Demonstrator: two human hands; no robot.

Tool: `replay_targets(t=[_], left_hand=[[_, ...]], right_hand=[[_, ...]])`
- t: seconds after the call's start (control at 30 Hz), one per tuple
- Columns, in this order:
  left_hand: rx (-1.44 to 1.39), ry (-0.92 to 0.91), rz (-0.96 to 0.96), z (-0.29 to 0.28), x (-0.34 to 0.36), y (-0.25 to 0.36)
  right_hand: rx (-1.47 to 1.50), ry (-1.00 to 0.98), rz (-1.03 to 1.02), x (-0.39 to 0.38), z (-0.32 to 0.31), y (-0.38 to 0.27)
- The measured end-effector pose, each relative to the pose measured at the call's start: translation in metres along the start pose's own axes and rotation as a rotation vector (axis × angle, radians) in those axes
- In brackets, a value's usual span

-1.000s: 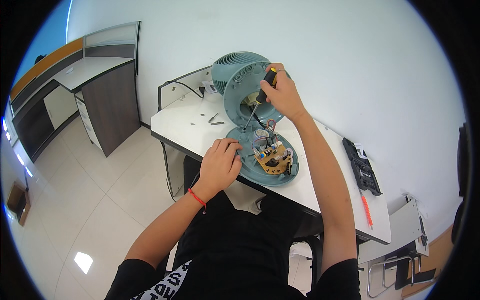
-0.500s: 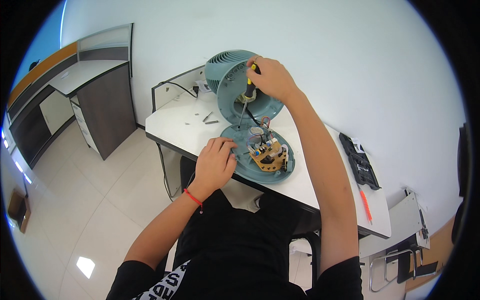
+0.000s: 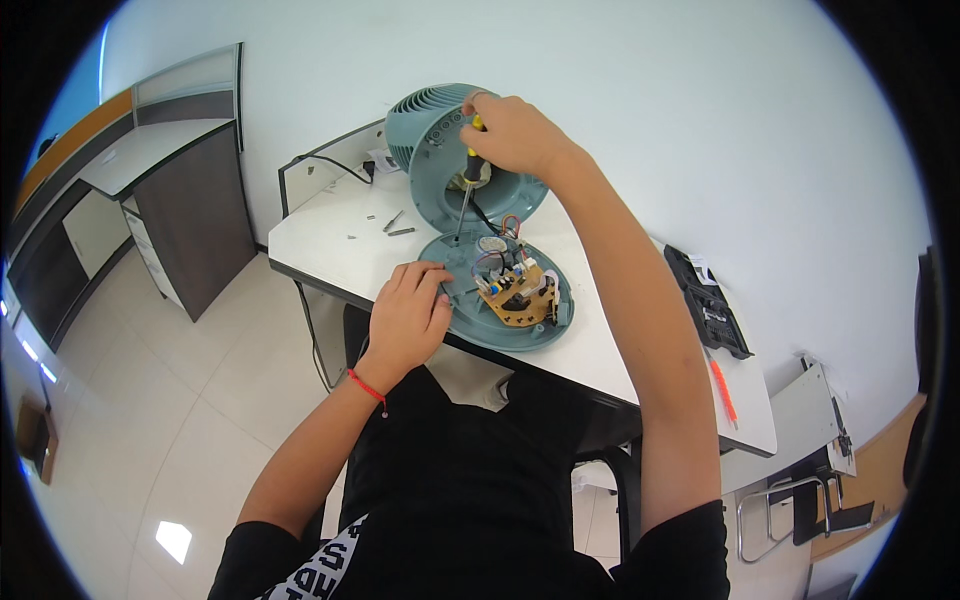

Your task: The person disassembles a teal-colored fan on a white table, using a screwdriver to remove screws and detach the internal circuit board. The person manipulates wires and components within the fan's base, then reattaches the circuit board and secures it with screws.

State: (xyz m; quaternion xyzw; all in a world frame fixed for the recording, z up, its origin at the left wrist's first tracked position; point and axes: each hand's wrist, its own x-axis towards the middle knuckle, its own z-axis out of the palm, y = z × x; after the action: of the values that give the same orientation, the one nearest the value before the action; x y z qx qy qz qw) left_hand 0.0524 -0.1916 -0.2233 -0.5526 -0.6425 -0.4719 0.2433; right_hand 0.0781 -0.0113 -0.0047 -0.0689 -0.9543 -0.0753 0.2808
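Over at the white table (image 3: 325, 238), the person's right hand (image 3: 512, 135) has its fingers wrapped around the black and yellow handle of a screwdriver (image 3: 474, 167), which leans only a little from upright. Its shaft points down at the far left part of a round blue-green lid (image 3: 495, 338); from here I can't make out whether the tip sits in a screw. The left hand (image 3: 408, 315) rests on the lid's left rim, fingers loosely extended and slightly bent. The lid lies inner side up at the table's near edge, carrying a tan circuit board (image 3: 520, 308) and a silvery disc (image 3: 492, 244). Coloured wires (image 3: 512, 226) rise from it near the vented shell (image 3: 428, 190), which is tipped on its side just behind, its round mouth facing the person. To the left lie two thin metal bits (image 3: 401, 232) and, farther back, a black plug (image 3: 369, 172). Off to the right are a black tool case (image 3: 710, 312) and an orange rod (image 3: 723, 393).
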Motion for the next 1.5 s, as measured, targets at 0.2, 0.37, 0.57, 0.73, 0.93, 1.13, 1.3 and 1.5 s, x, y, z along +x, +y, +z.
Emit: replay_targets(t=[0.2,0.37,0.57,0.73,0.93,1.13,1.3,1.5], left_hand=[[-0.023,-0.008,-0.003,0.001,-0.001,-0.001],[-0.058,0.027,0.023,-0.003,-0.002,-0.001],[-0.119,0.035,0.091,-0.009,-0.010,0.006],[-0.112,-0.025,0.083,0.002,-0.015,0.014],[-0.176,-0.046,0.029,0.003,-0.008,0.014],[-0.138,-0.016,-0.015,0.004,-0.007,0.017],[-0.105,0.134,0.003,0.021,-0.004,0.014],[-0.047,0.176,0.014,0.030,-0.004,0.020]], right_hand=[[0.076,-0.002,-0.030,-0.001,0.006,0.001],[0.105,0.057,0.027,-0.009,0.006,-0.015],[0.783,0.013,0.262,-0.023,0.025,0.002],[0.945,-0.008,0.474,-0.056,0.037,0.055],[1.437,0.101,0.745,-0.120,0.060,0.113],[1.938,0.429,0.702,-0.169,0.101,0.133],[2.002,0.438,0.705,-0.185,0.098,0.135],[1.935,0.644,0.739,-0.175,0.104,0.141]])
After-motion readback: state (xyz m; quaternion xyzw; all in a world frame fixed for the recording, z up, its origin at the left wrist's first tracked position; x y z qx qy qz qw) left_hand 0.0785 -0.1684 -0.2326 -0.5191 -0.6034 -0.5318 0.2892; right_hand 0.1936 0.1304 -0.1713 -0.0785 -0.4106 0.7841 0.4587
